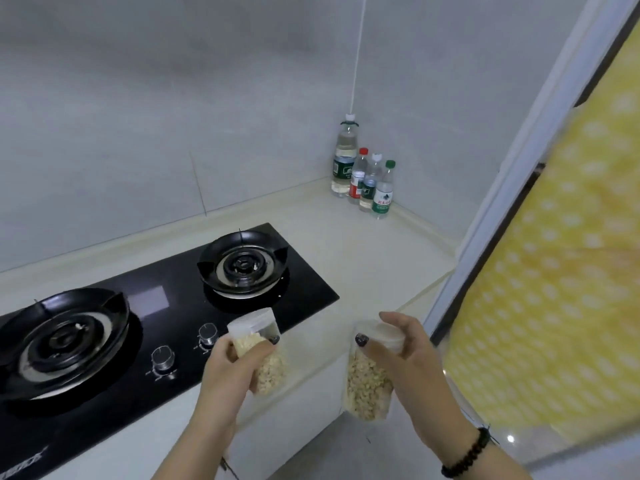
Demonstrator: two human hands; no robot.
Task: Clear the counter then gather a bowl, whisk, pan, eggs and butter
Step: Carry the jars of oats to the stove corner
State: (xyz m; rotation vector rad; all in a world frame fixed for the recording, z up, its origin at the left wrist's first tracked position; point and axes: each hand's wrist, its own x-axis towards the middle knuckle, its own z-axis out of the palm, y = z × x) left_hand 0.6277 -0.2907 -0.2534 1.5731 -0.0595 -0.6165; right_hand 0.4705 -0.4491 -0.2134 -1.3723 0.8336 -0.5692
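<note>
Hob (pixel 304 289): glossy black. Worktop (pixel 363 244): cream. Curtain (pixel 554 289), right of the hands: yellow, white-dotted. Jars (pixel 367 386): clear, beige contents. Bracelet (pixel 467 455): black beads. Bottle caps (pixel 363 151): red, white, green.

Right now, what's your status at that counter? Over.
Left hand grips one jar of grain; right hand grips a second jar. Both held off the counter. Four bottles remain in the corner. Over.

Home kitchen: gas hob (pixel 138 306), tiled counter (pixel 363 244).
</note>
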